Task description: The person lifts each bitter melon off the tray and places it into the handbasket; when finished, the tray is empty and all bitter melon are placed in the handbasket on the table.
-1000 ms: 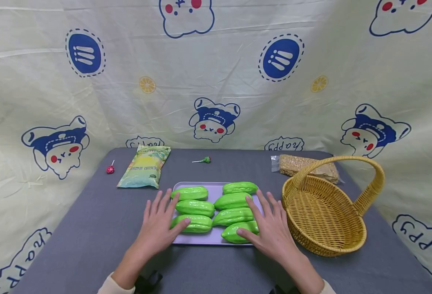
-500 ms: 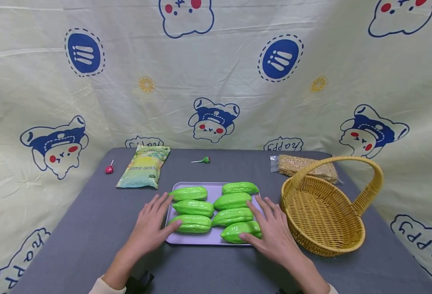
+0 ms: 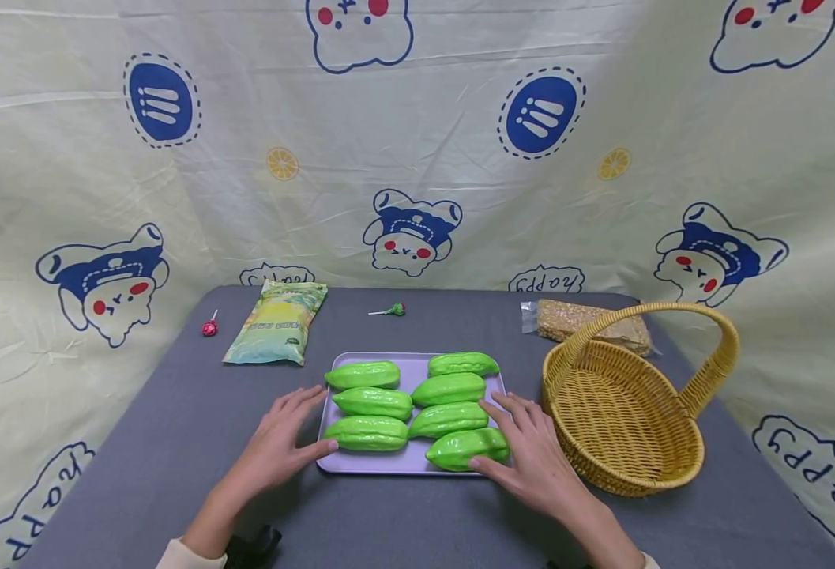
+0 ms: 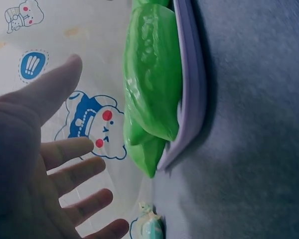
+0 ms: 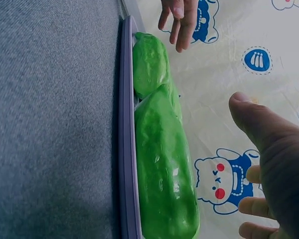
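A lilac tray lies on the table, bearing two columns of shiny green ribbed gourds that look like bitter melons. My left hand is at the tray's left side with its fingers extended and holds nothing. In the left wrist view, that hand's thumb and fingers are apart from the nearest bitter melon. My right hand hovers over the tray's right edge, thumb near the front right melon. The right wrist view has the spread hand clear of the melon below.
A wicker basket with a tall handle stands right of the tray. Behind it lies a clear bag of grain. A yellow-green snack bag, a red lollipop and a green lollipop lie toward the back.
My left hand has moved left and off the melons to the tray's edge. The right hand has shifted slightly right and toward me. Tray and melons stay put.
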A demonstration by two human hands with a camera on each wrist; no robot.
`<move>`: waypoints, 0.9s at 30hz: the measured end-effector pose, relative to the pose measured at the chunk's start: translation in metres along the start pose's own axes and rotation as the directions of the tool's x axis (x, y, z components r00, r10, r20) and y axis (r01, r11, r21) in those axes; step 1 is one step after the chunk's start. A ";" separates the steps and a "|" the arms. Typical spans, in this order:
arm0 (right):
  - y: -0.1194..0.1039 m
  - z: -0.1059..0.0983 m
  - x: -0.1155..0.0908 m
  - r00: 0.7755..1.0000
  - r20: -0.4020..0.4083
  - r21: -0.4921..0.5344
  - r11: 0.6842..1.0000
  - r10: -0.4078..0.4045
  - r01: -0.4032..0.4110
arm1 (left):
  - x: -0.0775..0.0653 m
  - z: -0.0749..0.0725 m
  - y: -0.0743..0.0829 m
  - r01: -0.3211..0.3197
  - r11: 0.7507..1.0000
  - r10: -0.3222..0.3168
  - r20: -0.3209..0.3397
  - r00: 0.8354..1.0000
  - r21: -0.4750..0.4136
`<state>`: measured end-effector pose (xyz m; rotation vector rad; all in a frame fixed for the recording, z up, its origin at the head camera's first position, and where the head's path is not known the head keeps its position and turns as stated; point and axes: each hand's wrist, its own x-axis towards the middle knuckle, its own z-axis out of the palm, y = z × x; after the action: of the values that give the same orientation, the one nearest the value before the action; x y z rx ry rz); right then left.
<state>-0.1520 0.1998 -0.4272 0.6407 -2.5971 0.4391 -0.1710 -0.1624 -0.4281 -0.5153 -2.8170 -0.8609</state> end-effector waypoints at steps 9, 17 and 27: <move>0.005 0.002 -0.002 1.000 0.009 0.039 0.999 -0.018 0.018 | 0.000 0.003 -0.015 -0.008 0.999 0.012 0.080 0.997 -0.051; 0.010 0.004 -0.003 1.000 0.004 0.042 0.999 -0.025 0.025 | 0.003 0.004 -0.024 0.025 0.995 -0.007 0.186 0.983 -0.096; 0.014 0.009 -0.004 0.999 0.041 0.037 0.999 -0.024 0.023 | 0.004 0.010 -0.033 0.000 0.991 0.028 0.214 0.976 -0.132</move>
<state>-0.1587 0.2095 -0.4399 0.6990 -2.6230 0.4715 -0.1873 -0.1810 -0.4518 -0.6855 -2.9584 -1.0527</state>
